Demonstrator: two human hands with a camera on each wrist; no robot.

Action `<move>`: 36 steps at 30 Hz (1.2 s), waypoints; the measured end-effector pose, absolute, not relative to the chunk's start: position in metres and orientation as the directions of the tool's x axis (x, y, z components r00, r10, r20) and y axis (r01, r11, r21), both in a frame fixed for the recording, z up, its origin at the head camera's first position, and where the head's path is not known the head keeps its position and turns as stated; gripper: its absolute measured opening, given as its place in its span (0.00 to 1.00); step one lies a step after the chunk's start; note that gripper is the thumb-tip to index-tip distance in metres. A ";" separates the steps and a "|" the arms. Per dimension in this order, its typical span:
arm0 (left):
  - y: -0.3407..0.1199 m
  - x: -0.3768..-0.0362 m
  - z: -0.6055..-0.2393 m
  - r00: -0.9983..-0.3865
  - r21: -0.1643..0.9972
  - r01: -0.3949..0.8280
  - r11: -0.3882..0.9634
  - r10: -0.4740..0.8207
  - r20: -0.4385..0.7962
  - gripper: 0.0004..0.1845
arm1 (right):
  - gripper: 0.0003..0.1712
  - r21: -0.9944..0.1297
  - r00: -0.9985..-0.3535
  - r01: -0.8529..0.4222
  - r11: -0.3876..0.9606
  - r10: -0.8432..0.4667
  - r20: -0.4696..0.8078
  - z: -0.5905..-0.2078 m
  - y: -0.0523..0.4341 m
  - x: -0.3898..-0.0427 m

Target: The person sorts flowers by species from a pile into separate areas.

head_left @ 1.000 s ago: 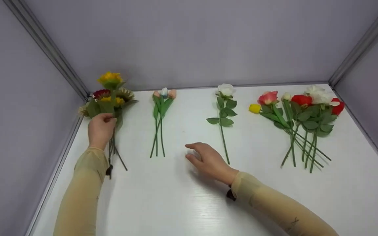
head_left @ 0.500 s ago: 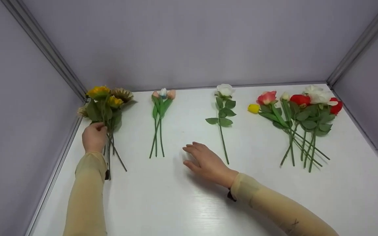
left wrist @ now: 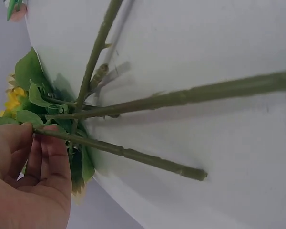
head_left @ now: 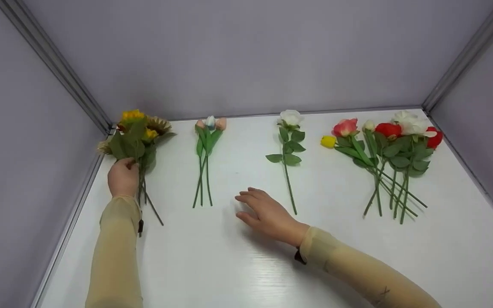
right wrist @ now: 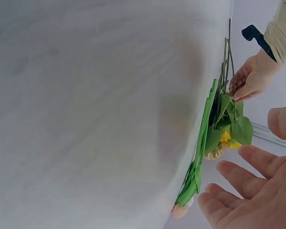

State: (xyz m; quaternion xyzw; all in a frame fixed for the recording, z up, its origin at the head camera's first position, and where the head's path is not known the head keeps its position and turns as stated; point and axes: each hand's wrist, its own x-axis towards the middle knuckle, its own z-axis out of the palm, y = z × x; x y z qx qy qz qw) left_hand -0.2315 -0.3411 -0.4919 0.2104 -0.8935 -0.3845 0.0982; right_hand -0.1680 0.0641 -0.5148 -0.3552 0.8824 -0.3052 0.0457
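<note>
My left hand [head_left: 123, 176] pinches a stem of a bunch of sunflowers [head_left: 137, 136] that lies at the far left of the white table [head_left: 238, 265]. In the left wrist view my fingertips [left wrist: 47, 136] and thumb close on one green stem [left wrist: 133, 155], and two more stems fan out above it. My right hand [head_left: 263, 211] hovers low over the middle of the table with straight, spread fingers and holds nothing. The right wrist view shows its open palm [right wrist: 257, 191], with the left hand [right wrist: 250, 76] and the sunflower bunch [right wrist: 229, 129] beyond.
Three tulips [head_left: 206, 145] lie right of the sunflowers, then a single white rose [head_left: 290, 141]. A pile of red, pink, white and yellow flowers [head_left: 387, 149] lies at the right. Grey walls close the table on three sides.
The left hand has lowered the sunflower bunch from a raised tilt onto the table and shifted it slightly left. The right hand has barely moved.
</note>
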 end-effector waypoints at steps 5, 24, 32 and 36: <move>-0.343 -0.229 -0.495 -0.890 0.749 -0.291 0.595 -0.456 0.016 0.23 | 0.29 -0.566 -0.750 -0.594 0.572 -0.649 0.132 -0.515 0.066 -0.170; -0.338 -0.226 -0.500 -0.903 0.660 -0.334 0.673 -0.429 -0.020 0.17 | 0.28 -0.581 -0.776 -0.569 0.583 -0.614 0.143 -0.518 0.080 -0.175; -0.338 -0.225 -0.500 -0.884 0.704 -0.308 0.641 -0.466 0.038 0.17 | 0.28 -0.579 -0.782 -0.560 0.593 -0.610 0.131 -0.518 0.082 -0.175; -0.340 -0.224 -0.500 -0.881 0.719 -0.327 0.613 -0.473 0.003 0.17 | 0.28 -0.578 -0.778 -0.565 0.590 -0.613 0.135 -0.520 0.083 -0.175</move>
